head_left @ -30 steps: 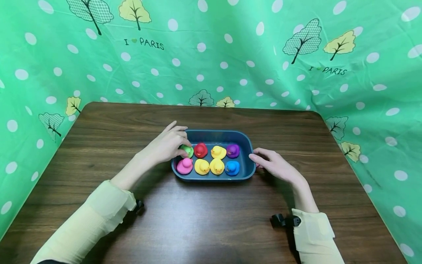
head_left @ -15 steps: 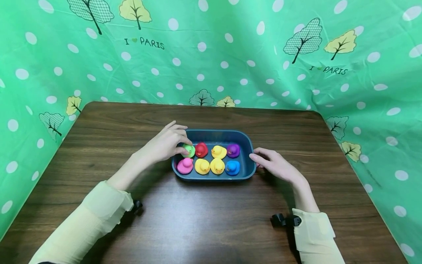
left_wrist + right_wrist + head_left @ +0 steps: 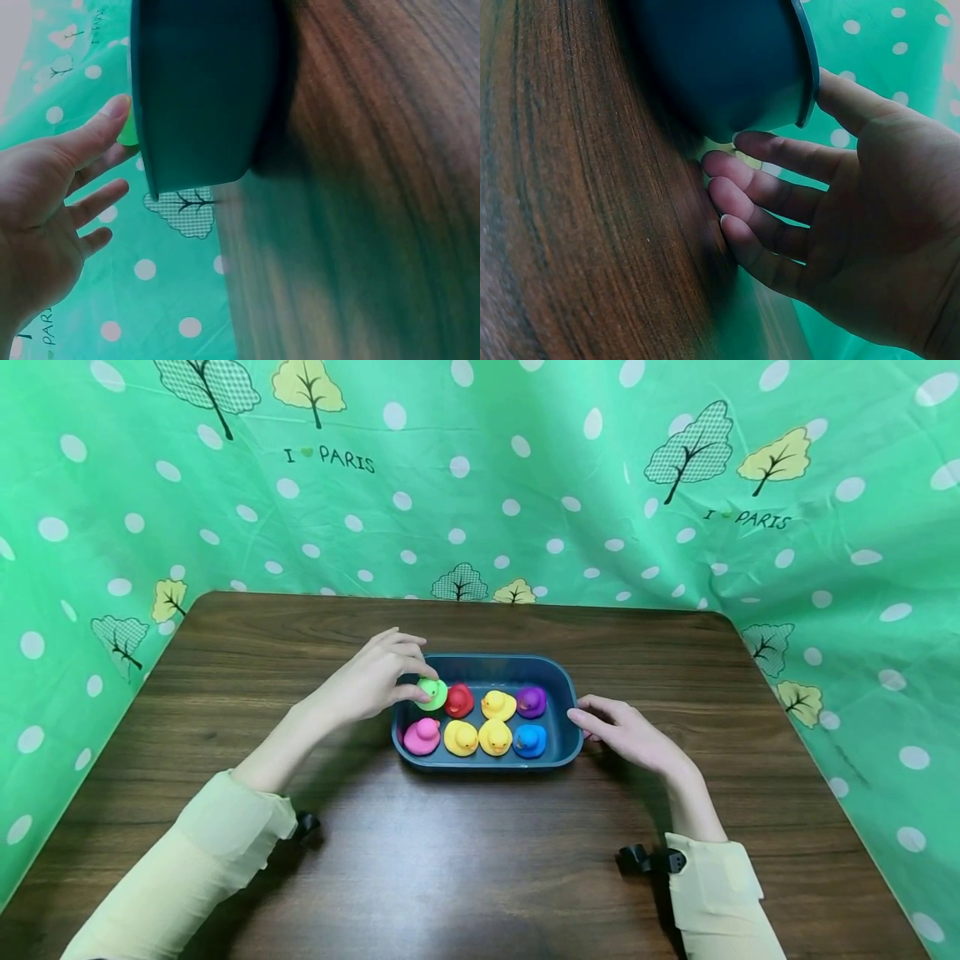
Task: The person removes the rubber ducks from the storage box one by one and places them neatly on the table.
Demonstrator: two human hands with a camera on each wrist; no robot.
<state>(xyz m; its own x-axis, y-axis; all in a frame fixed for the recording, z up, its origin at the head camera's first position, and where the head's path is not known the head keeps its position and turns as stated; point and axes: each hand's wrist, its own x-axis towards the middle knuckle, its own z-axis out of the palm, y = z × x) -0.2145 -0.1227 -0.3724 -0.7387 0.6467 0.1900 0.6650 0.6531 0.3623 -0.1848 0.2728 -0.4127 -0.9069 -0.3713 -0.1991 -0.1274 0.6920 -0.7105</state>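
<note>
A dark blue bin (image 3: 487, 766) stands mid-table with several toy rubber ducks in two rows. My left hand (image 3: 371, 678) pinches the green duck (image 3: 432, 692) between thumb and index finger, at the bin's back left, level with the rim. In the left wrist view a sliver of the green duck (image 3: 129, 133) shows past the rim, other fingers spread. The red duck (image 3: 459, 701) sits just right of it, the pink duck (image 3: 422, 738) in front. My right hand (image 3: 626, 732) holds the bin's right end, thumb at the rim, fingers by the outer wall (image 3: 727, 67).
Elsewhere in the bin are yellow ducks (image 3: 461, 738), a purple duck (image 3: 531, 702) and a blue duck (image 3: 529, 742). Dark wooden tabletop (image 3: 480, 860) surrounds the bin. A green dotted cloth (image 3: 480, 485) hangs behind and along the sides.
My left hand has risen slightly with the green duck, which now sits higher and a little further right than before. The right hand and the bin have stayed put.
</note>
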